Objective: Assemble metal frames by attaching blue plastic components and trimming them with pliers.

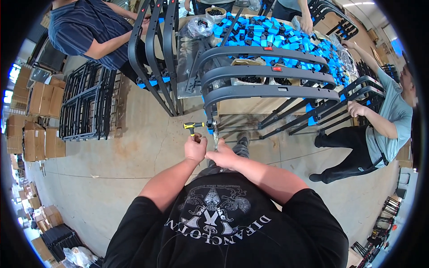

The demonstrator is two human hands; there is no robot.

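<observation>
A: Centre of the frame. What could go wrong here?

B: The T-handle driver [194,126], yellow and black, stands at the lower end of the grey curved frames [268,91], beside a blue plastic clip [210,130]. My judgement: if the tip sits crooked, it may slip off the fastener and strike the nearby hand. The frames lean in a stack, so a hard push could shift them.

A: And the hands?

B: The left hand [195,148] is closed around the driver's shaft just below the handle. The right hand [222,156] is curled, fingers drawn together, touching a thin metal part [216,138] under the frame end; whether it truly grips it cannot be told.

A: Surroundings?

B: Blue clips [268,33] heap on the table [232,107] at upper centre; co-workers stand upper left and right.
</observation>
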